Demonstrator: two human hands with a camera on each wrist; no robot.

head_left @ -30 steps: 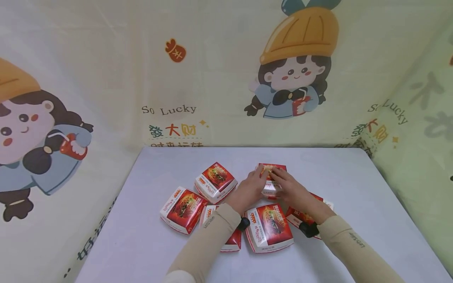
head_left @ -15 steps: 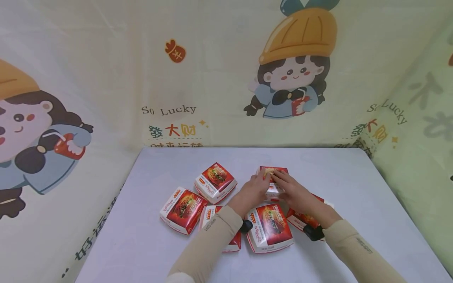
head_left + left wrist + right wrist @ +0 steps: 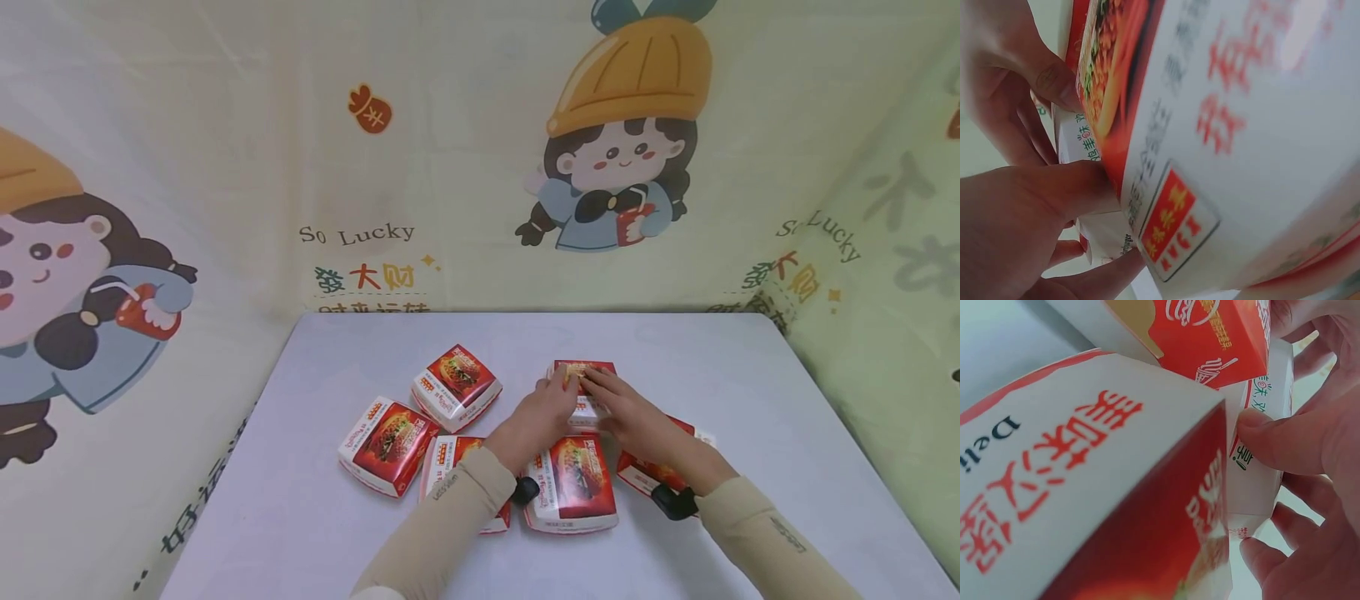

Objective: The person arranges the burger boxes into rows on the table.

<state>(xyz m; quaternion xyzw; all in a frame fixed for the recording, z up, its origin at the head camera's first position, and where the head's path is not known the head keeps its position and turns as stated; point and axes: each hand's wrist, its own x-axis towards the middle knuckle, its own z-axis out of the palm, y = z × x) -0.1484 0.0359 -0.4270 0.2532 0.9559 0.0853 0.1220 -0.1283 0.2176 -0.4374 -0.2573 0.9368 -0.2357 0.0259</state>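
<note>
A red and white burger box (image 3: 588, 410) sits towards the back of the table, with both hands around it. My left hand (image 3: 534, 423) grips its left side, and my right hand (image 3: 637, 419) grips its right side. In the right wrist view the right thumb (image 3: 1285, 440) presses on the white side of the held burger box (image 3: 1257, 494), with fingers bent round its far side. Part of its top lies under the fingers. In front of it is another burger box (image 3: 576, 483); at the right a tilted burger box (image 3: 651, 467) lies partly beneath the right forearm.
On the left are a rear burger box (image 3: 457, 385), an outer burger box (image 3: 388, 443) and one partly under the left forearm (image 3: 444, 457). They stand close together on the white table (image 3: 300, 533). A printed cloth (image 3: 465, 167) hangs behind the table's back edge.
Both hands have drawn the gripped burger box a little towards me and to the right. The box in front has turned straighter, and the right-hand box has shifted slightly right.
</note>
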